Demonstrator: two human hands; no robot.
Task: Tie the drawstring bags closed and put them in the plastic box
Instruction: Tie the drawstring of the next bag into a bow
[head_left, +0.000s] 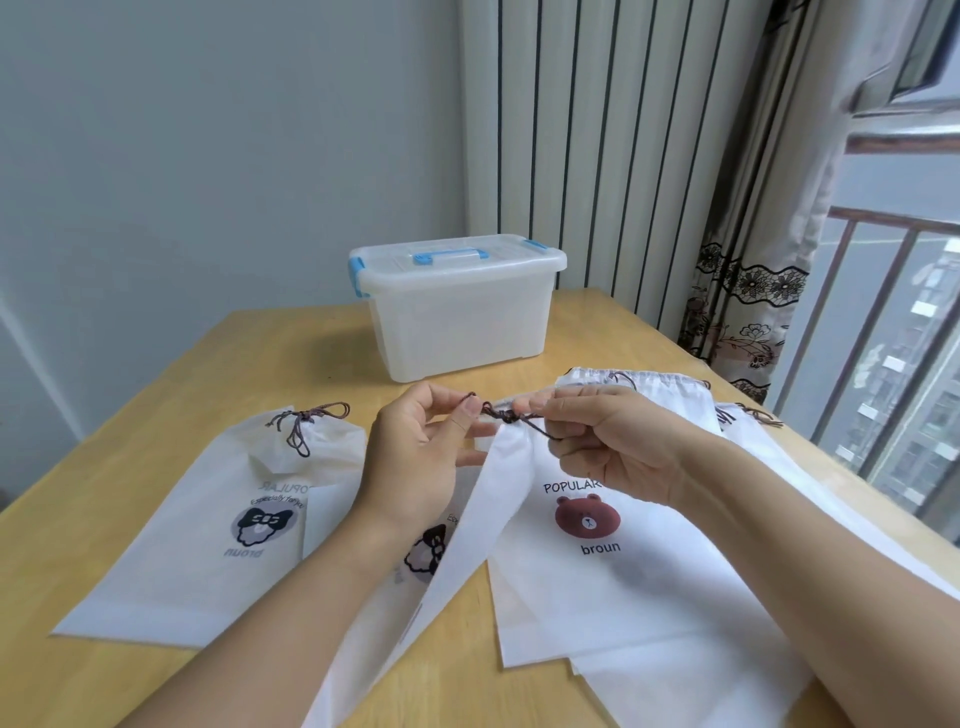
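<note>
Item: drawstring bag (467, 519), light, limp, which we judged best held by its cord (501, 414), our left hand (415, 462) and right hand (608, 441) each pinching one.

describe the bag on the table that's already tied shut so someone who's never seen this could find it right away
Start at the lidded plastic box at the far side of the wooden table. Come toward the near left: the tied bag lies flat there, apart from both hands. Its neck is cinched under a knotted dark cord, and its bow-character print shows mirrored.
</note>
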